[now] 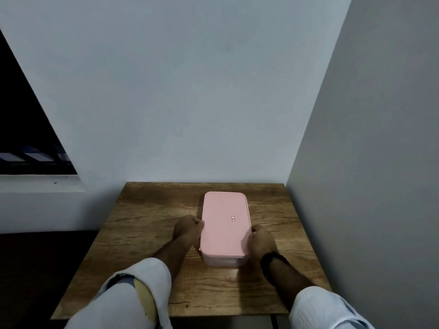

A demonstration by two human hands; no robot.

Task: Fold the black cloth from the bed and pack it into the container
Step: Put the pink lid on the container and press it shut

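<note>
A rectangular container with a pale clear body stands on the wooden table, its long side running away from me. A pink lid with a small label covers it. My left hand grips the lid's left edge near the middle. On the right edge sits my right hand, fingers curled over the rim, with a dark band on the wrist. The black cloth and the bed are out of sight; the lid hides what is in the container.
The table stands in a corner: a pale wall behind it and another wall along its right side. A dark window with a sill is at the left. Dark floor lies left of the table.
</note>
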